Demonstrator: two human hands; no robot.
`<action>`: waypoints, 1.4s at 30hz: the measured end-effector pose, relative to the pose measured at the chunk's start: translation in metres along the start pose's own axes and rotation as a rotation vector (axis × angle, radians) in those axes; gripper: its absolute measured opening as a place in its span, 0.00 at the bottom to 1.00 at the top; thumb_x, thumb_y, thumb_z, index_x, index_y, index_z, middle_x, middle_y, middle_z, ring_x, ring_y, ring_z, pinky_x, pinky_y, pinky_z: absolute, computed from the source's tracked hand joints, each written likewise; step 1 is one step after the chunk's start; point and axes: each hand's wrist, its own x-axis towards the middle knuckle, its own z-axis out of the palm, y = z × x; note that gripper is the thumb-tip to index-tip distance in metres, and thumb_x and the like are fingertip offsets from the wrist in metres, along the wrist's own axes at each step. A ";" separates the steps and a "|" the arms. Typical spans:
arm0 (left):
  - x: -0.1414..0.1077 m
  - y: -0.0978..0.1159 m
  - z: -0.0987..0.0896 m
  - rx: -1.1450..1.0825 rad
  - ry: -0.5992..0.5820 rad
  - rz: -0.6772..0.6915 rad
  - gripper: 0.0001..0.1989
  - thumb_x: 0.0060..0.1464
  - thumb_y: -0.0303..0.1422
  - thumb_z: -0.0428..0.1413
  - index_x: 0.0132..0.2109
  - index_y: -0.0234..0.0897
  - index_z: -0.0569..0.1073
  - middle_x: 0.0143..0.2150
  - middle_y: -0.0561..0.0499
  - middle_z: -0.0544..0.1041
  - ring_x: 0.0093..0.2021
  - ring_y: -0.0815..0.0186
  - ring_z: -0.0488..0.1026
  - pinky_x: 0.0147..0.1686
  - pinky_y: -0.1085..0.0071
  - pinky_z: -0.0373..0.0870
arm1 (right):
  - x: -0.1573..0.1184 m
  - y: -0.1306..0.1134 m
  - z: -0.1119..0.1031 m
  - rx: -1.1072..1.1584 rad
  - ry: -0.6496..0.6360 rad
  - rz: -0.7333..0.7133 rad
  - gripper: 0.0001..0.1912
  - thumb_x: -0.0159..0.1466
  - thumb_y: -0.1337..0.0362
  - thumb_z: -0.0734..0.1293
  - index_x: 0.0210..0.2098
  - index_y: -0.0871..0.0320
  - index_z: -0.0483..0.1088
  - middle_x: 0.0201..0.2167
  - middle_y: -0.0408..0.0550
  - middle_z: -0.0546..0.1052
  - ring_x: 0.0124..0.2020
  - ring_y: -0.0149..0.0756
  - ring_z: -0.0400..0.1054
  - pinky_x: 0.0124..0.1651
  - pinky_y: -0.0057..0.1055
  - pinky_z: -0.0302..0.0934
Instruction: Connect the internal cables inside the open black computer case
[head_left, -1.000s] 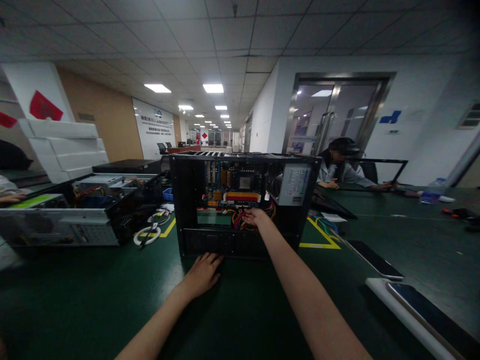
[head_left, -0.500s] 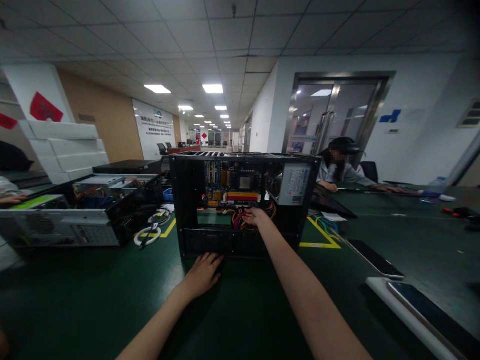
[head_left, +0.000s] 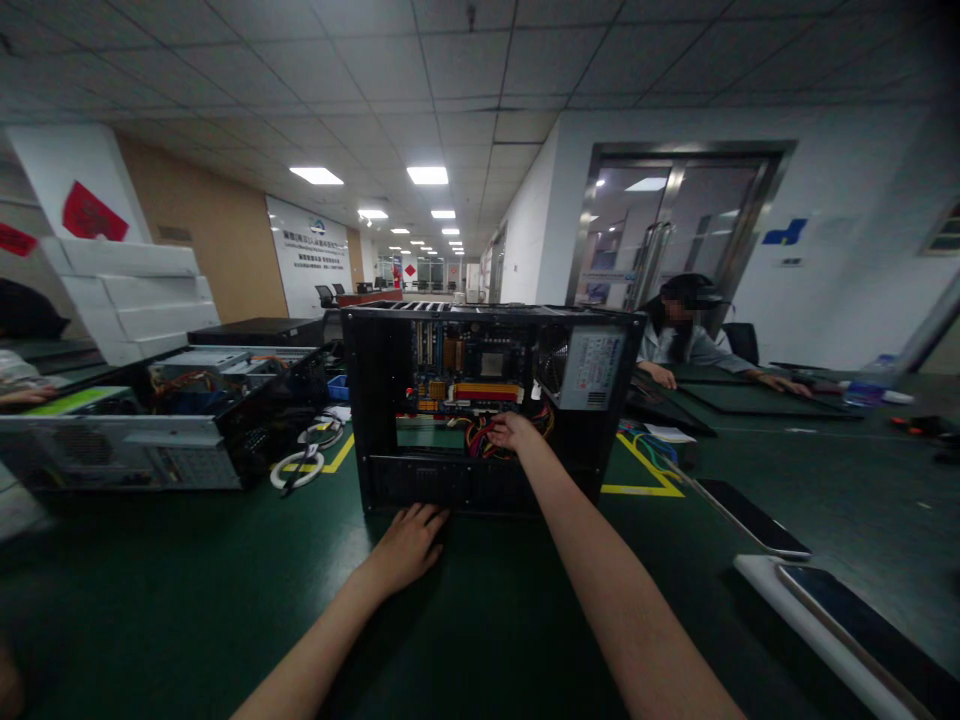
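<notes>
An open black computer case (head_left: 420, 480) stands in front of me, its inside facing my way. Its motherboard (head_left: 469, 365) shows at the back, and the silver power supply (head_left: 592, 368) sits at upper right. My right hand (head_left: 510, 432) reaches inside, fingers closed at a bundle of red, yellow and black cables (head_left: 480, 436) below the board; the fingertips are partly lost among the wires. My left hand (head_left: 409, 545) lies flat on the table, fingers apart, their tips by the lower front edge of the case.
Left of the case lies another opened computer case (head_left: 172, 440), with a coiled white cable (head_left: 296, 470) beside it. At right are coloured cables (head_left: 649, 445), a phone (head_left: 750, 515) and a second phone on a white box (head_left: 810, 620). Across the table, a person (head_left: 697, 340) handles a dark flat panel (head_left: 765, 398).
Both my hands stay almost where they were. Across the table, the other person's dark panel has tipped down and now shows its flat face.
</notes>
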 end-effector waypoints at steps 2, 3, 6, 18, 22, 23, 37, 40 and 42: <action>0.000 0.000 0.001 0.000 0.001 -0.008 0.24 0.49 0.33 0.45 0.55 0.43 0.53 0.53 0.48 0.59 0.52 0.59 0.55 0.49 0.61 0.53 | -0.001 0.001 -0.001 -0.039 -0.012 -0.014 0.04 0.55 0.73 0.55 0.25 0.59 0.57 0.23 0.44 0.62 0.23 0.26 0.61 0.25 0.24 0.59; 0.000 0.000 0.002 -0.001 0.003 -0.008 0.24 0.49 0.33 0.45 0.55 0.43 0.52 0.53 0.48 0.59 0.52 0.59 0.55 0.49 0.61 0.53 | -0.001 0.001 -0.001 -0.063 -0.012 -0.017 0.04 0.55 0.72 0.55 0.25 0.59 0.57 0.22 0.44 0.62 0.22 0.26 0.61 0.24 0.24 0.59; 0.001 0.000 0.001 -0.004 0.006 -0.004 0.25 0.49 0.33 0.45 0.55 0.43 0.52 0.53 0.48 0.59 0.52 0.59 0.55 0.49 0.60 0.52 | -0.004 0.003 -0.001 -0.159 0.034 -0.026 0.03 0.52 0.72 0.58 0.25 0.59 0.57 0.19 0.43 0.62 0.20 0.27 0.60 0.23 0.24 0.57; -0.001 0.001 -0.002 -0.008 0.005 0.010 0.24 0.49 0.33 0.45 0.55 0.42 0.53 0.53 0.48 0.59 0.52 0.59 0.55 0.50 0.61 0.53 | -0.004 0.010 -0.011 -0.353 0.441 -0.529 0.06 0.48 0.72 0.60 0.26 0.58 0.64 0.16 0.44 0.64 0.26 0.34 0.64 0.27 0.26 0.56; -0.001 0.002 -0.003 -0.005 0.000 0.006 0.24 0.49 0.33 0.45 0.55 0.42 0.53 0.53 0.48 0.59 0.52 0.59 0.55 0.49 0.61 0.53 | -0.004 0.009 -0.015 -0.327 0.490 -0.664 0.09 0.48 0.76 0.60 0.19 0.57 0.62 0.20 0.48 0.66 0.34 0.37 0.64 0.36 0.27 0.57; -0.001 0.002 -0.003 -0.004 0.001 0.006 0.24 0.49 0.33 0.45 0.55 0.42 0.53 0.53 0.48 0.59 0.52 0.59 0.55 0.49 0.61 0.53 | -0.005 0.009 -0.015 -0.319 0.491 -0.680 0.09 0.49 0.77 0.59 0.20 0.56 0.62 0.21 0.48 0.67 0.35 0.37 0.64 0.37 0.27 0.57; 0.000 0.000 0.000 -0.002 0.005 0.006 0.23 0.50 0.33 0.45 0.55 0.42 0.53 0.52 0.48 0.60 0.51 0.60 0.56 0.49 0.61 0.54 | -0.002 0.015 -0.008 -1.032 0.358 -0.590 0.09 0.53 0.68 0.59 0.29 0.63 0.70 0.23 0.54 0.73 0.23 0.34 0.68 0.25 0.24 0.59; 0.001 0.000 0.001 -0.003 0.006 0.009 0.24 0.49 0.33 0.45 0.55 0.42 0.53 0.52 0.48 0.60 0.51 0.59 0.56 0.49 0.61 0.53 | 0.009 0.018 -0.004 -1.117 0.253 -0.561 0.09 0.52 0.70 0.59 0.29 0.65 0.70 0.22 0.53 0.73 0.20 0.32 0.67 0.21 0.22 0.58; 0.001 -0.001 0.003 -0.012 0.006 0.012 0.24 0.49 0.32 0.45 0.55 0.42 0.53 0.53 0.48 0.59 0.52 0.60 0.55 0.49 0.61 0.53 | 0.012 0.020 -0.001 -1.178 0.195 -0.538 0.09 0.52 0.71 0.58 0.28 0.65 0.70 0.21 0.52 0.73 0.19 0.32 0.67 0.20 0.22 0.57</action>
